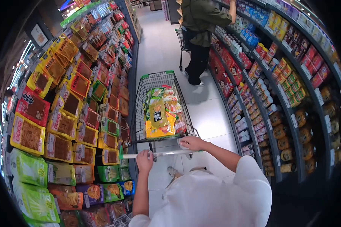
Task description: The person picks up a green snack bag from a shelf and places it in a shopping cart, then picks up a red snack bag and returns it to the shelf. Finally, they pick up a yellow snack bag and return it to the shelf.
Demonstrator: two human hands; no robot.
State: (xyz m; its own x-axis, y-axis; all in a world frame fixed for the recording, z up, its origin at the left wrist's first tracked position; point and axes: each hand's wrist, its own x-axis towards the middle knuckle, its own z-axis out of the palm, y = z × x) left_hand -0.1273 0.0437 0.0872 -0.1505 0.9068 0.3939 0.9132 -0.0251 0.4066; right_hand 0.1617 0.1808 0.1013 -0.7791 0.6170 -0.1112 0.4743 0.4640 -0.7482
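Observation:
My left hand (144, 161) is wrapped round the left part of the pale handle bar (165, 154) of a shopping cart. My right hand (191, 143) hovers over or rests near the rear right corner of the cart, just beyond the bar; its fingers point left, slightly bent and apart, with nothing seen in them. The wire cart basket (139, 109) has green corners. Inside it lie several packaged foods: a gold-and-black pouch (158, 114) on top, a yellow bag (166, 128) under it, and other colourful packs (171, 100).
On the left stands a rack of hanging packaged snacks (66, 125). Shelves of cans and jars (280, 90) line the right side. Ahead on the right, a person in a dark green top (201, 19) reaches to a shelf beside another cart (181, 41). The tiled aisle (153, 53) runs forward.

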